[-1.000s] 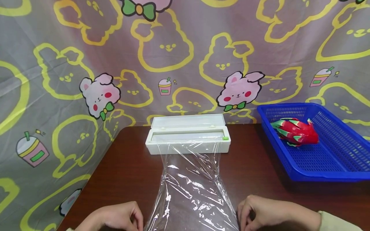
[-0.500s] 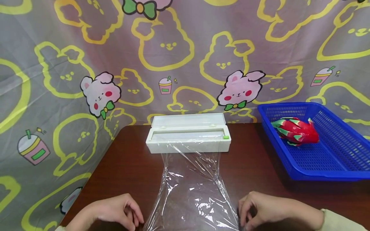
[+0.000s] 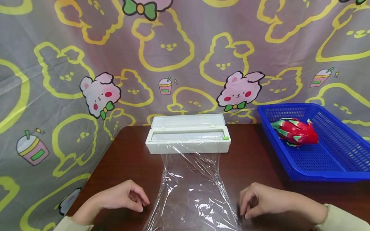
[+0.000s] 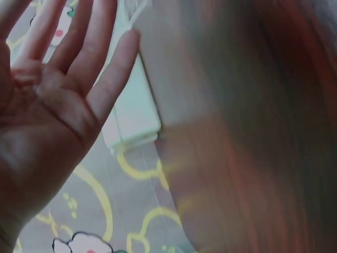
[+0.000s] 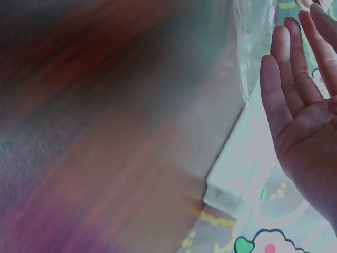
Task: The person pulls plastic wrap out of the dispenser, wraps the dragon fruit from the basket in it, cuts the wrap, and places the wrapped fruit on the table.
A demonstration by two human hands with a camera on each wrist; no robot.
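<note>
A sheet of clear plastic wrap (image 3: 192,195) runs from the white wrap dispenser (image 3: 156,148) toward the front of the table, narrowing and creasing along both sides. The dispenser's lid (image 3: 188,121) stands raised at the back, and a green slider (image 3: 225,138) sits at its right end. To the left of the film, my left hand (image 3: 122,197) hovers with loosely bent fingers and holds nothing. My right hand (image 3: 266,200) is beside the film's right edge, its fingers relaxed. Both wrist views show the palms bare, with spread fingers on the left palm (image 4: 52,116) and extended fingers on the right palm (image 5: 305,126).
A blue plastic basket (image 3: 332,175) at the right holds a red dragon fruit (image 3: 302,132) with green-tipped scales. Behind and left of the brown wooden table (image 3: 121,166) hangs a patterned curtain (image 3: 190,48).
Both hands have left the film's front corners and risen a little farther over the table; the left has drawn clear of the film's edge. The wrap lies slacker; the dispenser stays put.
</note>
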